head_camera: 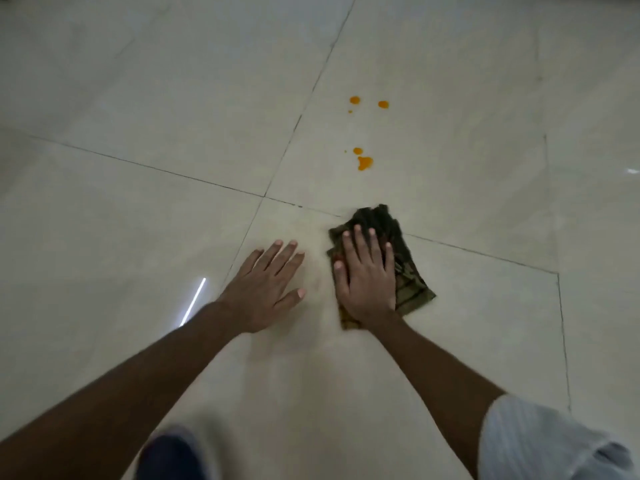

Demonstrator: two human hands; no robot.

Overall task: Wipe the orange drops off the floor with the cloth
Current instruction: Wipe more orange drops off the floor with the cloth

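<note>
A dark green and brown folded cloth (405, 268) lies flat on the pale tiled floor (173, 116). My right hand (365, 275) presses down on it, palm flat and fingers spread. Just left of the cloth, my left hand (265, 289) rests flat on the bare floor with its fingers apart and nothing in it. Several orange drops sit on the tile beyond the cloth: a larger blot (364, 162) with a small drop above it, and farther away two round drops (354, 100) (383, 104). The cloth is well short of the nearest drop.
Dark grout lines cross just ahead of my hands (265, 196). A bright strip of reflected light (193, 301) shows beside my left forearm. My knee in dark cloth (169, 455) and a light striped sleeve (540, 441) fill the bottom edge.
</note>
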